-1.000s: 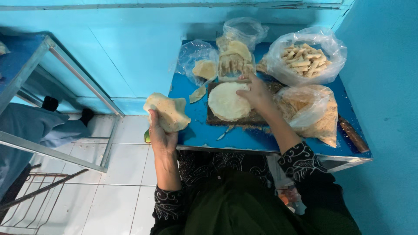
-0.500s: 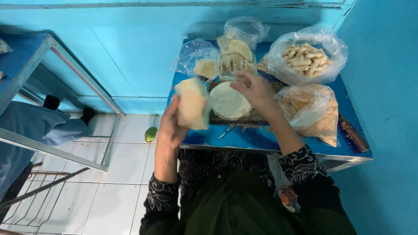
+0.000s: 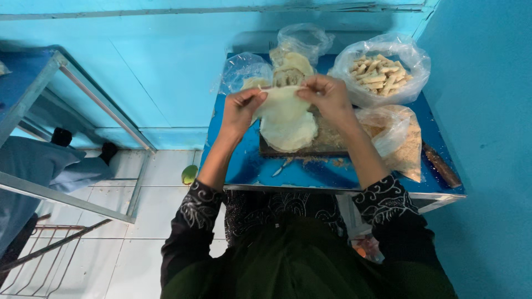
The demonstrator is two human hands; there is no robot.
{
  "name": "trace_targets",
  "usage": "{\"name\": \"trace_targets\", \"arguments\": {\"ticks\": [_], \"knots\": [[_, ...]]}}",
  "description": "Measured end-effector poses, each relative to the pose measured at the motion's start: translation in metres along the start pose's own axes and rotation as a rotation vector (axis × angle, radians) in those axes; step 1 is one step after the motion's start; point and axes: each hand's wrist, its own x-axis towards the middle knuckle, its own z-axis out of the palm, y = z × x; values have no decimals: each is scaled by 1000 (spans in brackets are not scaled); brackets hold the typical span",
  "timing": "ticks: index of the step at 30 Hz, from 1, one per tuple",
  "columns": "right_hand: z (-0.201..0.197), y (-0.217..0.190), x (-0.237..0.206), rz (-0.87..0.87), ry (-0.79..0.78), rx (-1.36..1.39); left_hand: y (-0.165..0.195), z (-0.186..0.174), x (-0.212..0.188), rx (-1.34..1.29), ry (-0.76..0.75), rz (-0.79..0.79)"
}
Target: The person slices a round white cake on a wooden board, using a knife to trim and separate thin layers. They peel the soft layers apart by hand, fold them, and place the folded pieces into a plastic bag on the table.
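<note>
Blue bench (image 3: 244,166) carries dark board (image 3: 318,147) and plastic bags. Far-right bag (image 3: 382,69) holds pale rolled sticks; nearer bag (image 3: 399,135) holds crumbs; two smaller bags (image 3: 244,69) behind hold flat wrappers. Stack of round wrappers (image 3: 291,133) lies on board. Thin pale wrapper (image 3: 282,99) lifted above stack — stretched between both hands. Left hand (image 3: 241,108) fingers pinched shut on left edge; right hand (image 3: 327,94) fingers pinched shut on right edge. Green fruit (image 3: 189,174) on floor tiles.

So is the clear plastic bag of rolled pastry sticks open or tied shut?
Open. The clear plastic bag of pale rolled sticks has its rim spread wide, leaving the sticks uncovered on the blue metal table.
</note>
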Motion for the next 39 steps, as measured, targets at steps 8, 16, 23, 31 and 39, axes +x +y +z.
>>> {"name": "trace_targets", "arguments": {"ticks": [8, 16, 23, 31, 39], "knots": [[-13, 13, -44, -254, -300, -702, -25, -6, -32, 724, -360, 471], [-8, -5, -28, -222, -20, -433, -9, -6, -17, 537, -277, 318], [-2, 2, -15, -181, 78, -430, -15, 8, -14, 480, -8, -27], [8, 34, -9, -150, 37, -845, -38, 36, -14, 667, 58, 231], [28, 6, -21, -246, 149, -1065, -25, 47, -34, 974, 40, 164]]}}
